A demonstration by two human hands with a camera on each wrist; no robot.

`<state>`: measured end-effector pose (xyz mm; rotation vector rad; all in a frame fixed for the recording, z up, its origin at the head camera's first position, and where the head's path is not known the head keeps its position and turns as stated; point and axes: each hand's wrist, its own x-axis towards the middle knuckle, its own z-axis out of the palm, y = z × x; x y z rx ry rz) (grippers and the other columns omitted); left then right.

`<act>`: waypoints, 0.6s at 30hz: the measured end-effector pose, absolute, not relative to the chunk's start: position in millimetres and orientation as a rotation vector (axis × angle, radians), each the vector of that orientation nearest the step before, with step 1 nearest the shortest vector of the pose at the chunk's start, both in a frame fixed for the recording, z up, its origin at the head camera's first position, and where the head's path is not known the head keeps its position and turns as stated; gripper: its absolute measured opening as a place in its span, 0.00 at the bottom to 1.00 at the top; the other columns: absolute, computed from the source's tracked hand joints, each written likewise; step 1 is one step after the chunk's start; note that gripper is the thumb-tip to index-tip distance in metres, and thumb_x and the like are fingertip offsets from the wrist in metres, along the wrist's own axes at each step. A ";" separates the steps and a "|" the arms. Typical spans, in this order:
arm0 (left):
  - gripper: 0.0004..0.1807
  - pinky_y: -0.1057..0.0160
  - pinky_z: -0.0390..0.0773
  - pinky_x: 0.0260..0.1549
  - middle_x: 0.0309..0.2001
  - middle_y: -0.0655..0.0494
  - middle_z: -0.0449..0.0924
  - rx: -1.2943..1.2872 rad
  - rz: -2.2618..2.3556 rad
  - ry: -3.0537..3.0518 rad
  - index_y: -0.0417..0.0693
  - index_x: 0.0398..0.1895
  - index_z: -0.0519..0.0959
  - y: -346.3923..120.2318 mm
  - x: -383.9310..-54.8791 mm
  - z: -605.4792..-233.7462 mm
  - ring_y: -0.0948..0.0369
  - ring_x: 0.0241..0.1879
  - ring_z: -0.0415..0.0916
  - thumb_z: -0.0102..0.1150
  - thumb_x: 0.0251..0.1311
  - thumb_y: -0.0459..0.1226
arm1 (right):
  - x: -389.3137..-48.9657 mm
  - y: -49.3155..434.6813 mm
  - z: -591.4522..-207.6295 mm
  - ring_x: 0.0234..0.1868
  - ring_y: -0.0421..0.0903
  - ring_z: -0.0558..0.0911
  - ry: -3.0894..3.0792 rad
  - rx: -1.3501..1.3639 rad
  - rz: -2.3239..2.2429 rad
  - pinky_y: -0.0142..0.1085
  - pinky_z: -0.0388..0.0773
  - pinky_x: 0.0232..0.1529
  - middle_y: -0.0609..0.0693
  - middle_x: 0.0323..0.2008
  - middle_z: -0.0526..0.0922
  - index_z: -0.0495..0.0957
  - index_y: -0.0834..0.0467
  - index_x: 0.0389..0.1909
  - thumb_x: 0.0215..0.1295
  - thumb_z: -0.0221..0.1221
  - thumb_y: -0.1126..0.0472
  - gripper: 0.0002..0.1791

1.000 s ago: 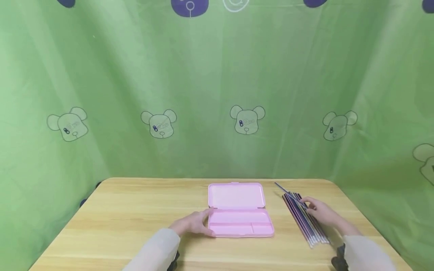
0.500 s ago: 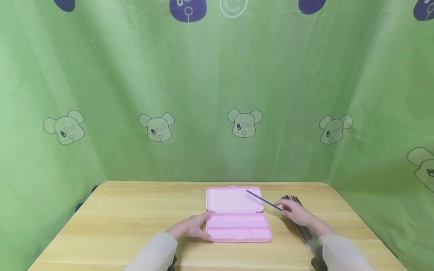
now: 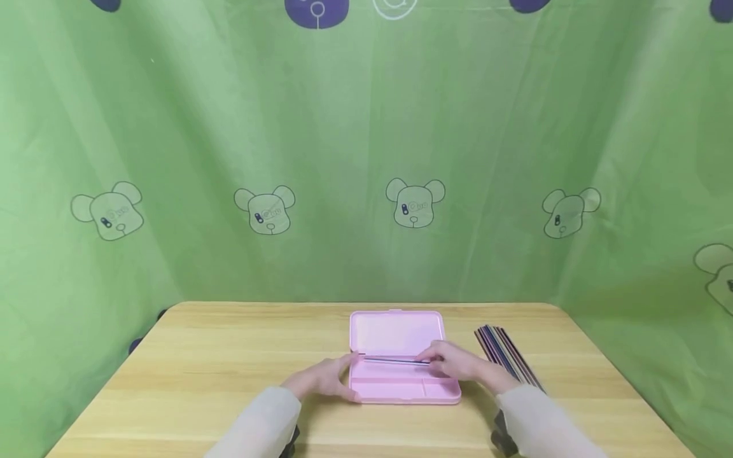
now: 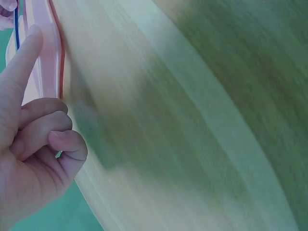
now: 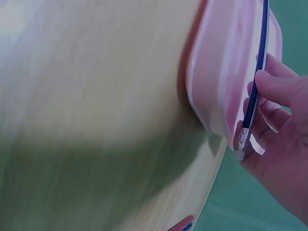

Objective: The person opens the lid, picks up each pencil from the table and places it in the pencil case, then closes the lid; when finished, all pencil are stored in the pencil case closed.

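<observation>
**Pencil is now lowered into the case**

The left hand (image 3: 328,378) holds the case (image 3: 395,401) at its left end, thumb and finger set apart. Just to the right of it, the right hand (image 3: 452,361) pinches one dark blue pencil (image 5: 252,103) near its eraser end (image 5: 239,154). Half a second ago this pencil was slanting in the air before the lid (image 3: 395,332); now it is along the rear compartment (image 3: 401,371), so I judge it is almost settled there, only not yet released. Whether it touches the bottom, I cannot tell. Its long axis runs nearly left to right, along the case's length; the eraser is at the right hand, the other end points toward the left hand. Farther right of the right hand, a slanting bundle (image 3: 506,356) of pencils rests on the tabletop (image 3: 240,343).
</observation>
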<state>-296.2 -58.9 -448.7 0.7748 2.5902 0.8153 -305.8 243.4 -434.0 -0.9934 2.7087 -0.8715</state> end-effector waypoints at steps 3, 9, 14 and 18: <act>0.50 0.46 0.57 0.63 0.65 0.40 0.59 0.767 0.807 2.594 0.42 0.68 0.55 -59.5 -296.3 -448.6 0.44 0.64 0.57 0.70 0.42 0.45 | -305.9 233.7 -435.5 0.28 0.35 0.67 2.695 -1.024 -0.805 0.28 0.71 0.32 0.47 0.27 0.72 0.79 0.65 0.45 0.55 0.54 0.72 0.15; 0.50 0.48 0.57 0.63 0.66 0.41 0.57 0.776 0.794 2.604 0.40 0.68 0.54 -58.7 -295.2 -448.0 0.45 0.64 0.57 0.70 0.43 0.46 | -305.7 224.5 -439.9 0.31 0.37 0.71 2.705 -1.038 -0.755 0.30 0.73 0.36 0.49 0.28 0.76 0.80 0.63 0.40 0.55 0.55 0.72 0.12; 0.50 0.49 0.57 0.63 0.66 0.41 0.57 0.777 0.783 2.606 0.39 0.68 0.54 -58.6 -295.1 -447.5 0.45 0.64 0.56 0.69 0.43 0.46 | -304.3 223.0 -443.2 0.36 0.44 0.76 2.692 -1.005 -0.791 0.35 0.76 0.41 0.50 0.33 0.80 0.81 0.63 0.39 0.55 0.54 0.73 0.12; 0.51 0.48 0.57 0.63 0.66 0.40 0.58 0.748 0.782 2.603 0.41 0.68 0.54 -58.2 -294.5 -447.2 0.45 0.65 0.56 0.69 0.43 0.47 | -304.2 222.9 -445.6 0.35 0.43 0.76 2.686 -1.000 -0.797 0.34 0.75 0.42 0.47 0.31 0.79 0.82 0.62 0.37 0.56 0.53 0.73 0.11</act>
